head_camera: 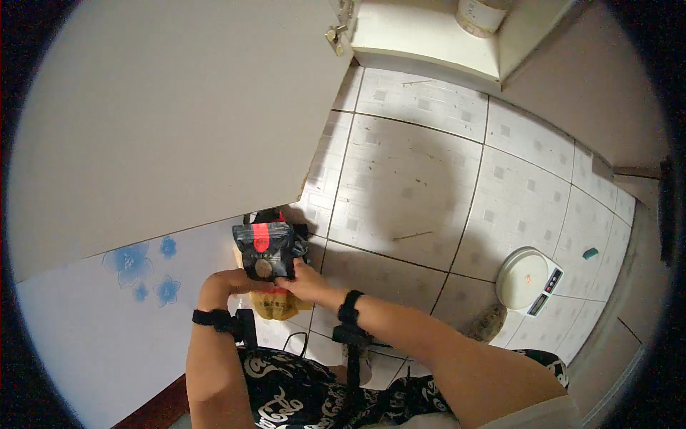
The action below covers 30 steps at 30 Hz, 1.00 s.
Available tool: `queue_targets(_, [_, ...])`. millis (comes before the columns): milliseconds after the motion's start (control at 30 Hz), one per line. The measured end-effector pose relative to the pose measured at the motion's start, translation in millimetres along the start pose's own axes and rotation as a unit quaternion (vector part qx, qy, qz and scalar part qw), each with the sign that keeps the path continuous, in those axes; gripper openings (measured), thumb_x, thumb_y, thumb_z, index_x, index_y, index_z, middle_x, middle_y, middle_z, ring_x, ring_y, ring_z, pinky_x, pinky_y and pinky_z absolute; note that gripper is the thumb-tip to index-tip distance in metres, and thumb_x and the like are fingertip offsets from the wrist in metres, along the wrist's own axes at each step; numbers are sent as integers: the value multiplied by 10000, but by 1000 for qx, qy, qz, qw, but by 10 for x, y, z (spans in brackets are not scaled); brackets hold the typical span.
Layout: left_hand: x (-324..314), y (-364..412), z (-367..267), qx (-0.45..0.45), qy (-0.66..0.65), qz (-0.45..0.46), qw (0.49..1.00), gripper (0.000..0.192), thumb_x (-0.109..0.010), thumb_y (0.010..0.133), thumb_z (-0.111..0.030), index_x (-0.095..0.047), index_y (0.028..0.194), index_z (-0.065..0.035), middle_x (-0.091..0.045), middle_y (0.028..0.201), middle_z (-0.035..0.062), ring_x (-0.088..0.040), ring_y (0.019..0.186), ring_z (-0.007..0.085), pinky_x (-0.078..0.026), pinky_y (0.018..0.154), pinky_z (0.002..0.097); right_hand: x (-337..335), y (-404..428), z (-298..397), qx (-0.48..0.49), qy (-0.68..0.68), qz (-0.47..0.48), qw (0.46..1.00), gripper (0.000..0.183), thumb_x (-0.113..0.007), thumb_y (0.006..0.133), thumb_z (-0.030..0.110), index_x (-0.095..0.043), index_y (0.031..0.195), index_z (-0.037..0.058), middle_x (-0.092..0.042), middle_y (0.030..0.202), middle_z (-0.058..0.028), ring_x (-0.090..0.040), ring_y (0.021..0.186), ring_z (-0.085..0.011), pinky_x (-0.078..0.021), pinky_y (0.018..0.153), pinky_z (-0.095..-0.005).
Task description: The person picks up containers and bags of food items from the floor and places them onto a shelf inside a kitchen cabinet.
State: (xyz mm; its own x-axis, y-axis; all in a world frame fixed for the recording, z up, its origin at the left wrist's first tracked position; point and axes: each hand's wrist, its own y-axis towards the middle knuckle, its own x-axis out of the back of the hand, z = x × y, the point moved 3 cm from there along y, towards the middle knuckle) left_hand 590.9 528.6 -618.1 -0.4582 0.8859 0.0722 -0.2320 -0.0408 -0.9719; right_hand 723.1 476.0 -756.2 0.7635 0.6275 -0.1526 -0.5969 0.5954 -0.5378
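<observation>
A black resealable pouch (276, 241) with a red label stands upright between my hands, close to the wall. My left hand (238, 281) grips its lower left side, the fingers partly hidden behind it. At its lower right corner, my right hand (303, 281) has hold of the pouch. Just below my hands shows a gold-coloured bag (276, 307) with a red band. Other dark packages are crowded behind the black pouch, mostly covered by it. Black straps circle both of my wrists.
An open cabinet door (177, 118) spans the upper left, above the packages. The cabinet shelf (418, 37) holds a labelled jar (479, 19). On the tiled floor (412, 177) lie a white kitchen scale (522, 279), a small green object (590, 253) and scattered bits of debris.
</observation>
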Motion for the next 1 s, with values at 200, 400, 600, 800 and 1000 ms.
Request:
queue_targets(200, [55,820,743,-56,156,-112,980,1234,-721,509,-721,-236,1387,-2,-298,1391,239,-261,1301,349,-294,1057,401,-82,-92,423,57,295,-48,953,704,-718,763,110,-281,1308,19,-534,1186,-126,-575,999,-226,-507,838,-356])
queue_targets(400, [17,478,184,-106,215,-129,962,1254,-675,559,-732,-156,1427,10,-146,1466,278,-43,1388,378,-168,1123,412,129,-146,261,-93,238,184,949,430,-619,821,122,-466,1207,14,-615,1015,-122,-599,959,-234,-526,788,-331])
queue_targets(600, [83,377,63,-66,183,-86,977,1170,-652,617,-707,-193,1418,12,-184,1447,296,-107,1372,404,-203,1110,425,1216,-324,476,123,-373,186,901,264,-604,750,160,-608,906,-54,-636,876,-225,-630,835,-358,-501,724,-442])
queue_targets(800, [204,219,-6,-76,115,-168,976,1090,-659,668,-656,-223,1411,12,-231,1427,307,-169,1361,416,-236,1098,432,2175,-792,342,109,-635,96,759,133,-611,713,136,-685,755,34,-659,769,-172,-639,704,-329,-511,620,-457])
queue_targets(1000, [341,-841,-1026,-307,-219,-214,901,947,-749,742,-381,-210,1420,2,-342,1422,169,-398,1259,291,-350,1021,346,2553,-1055,138,103,-641,98,754,169,-552,773,128,-692,782,36,-667,813,-183,-652,768,-335,-521,650,-462])
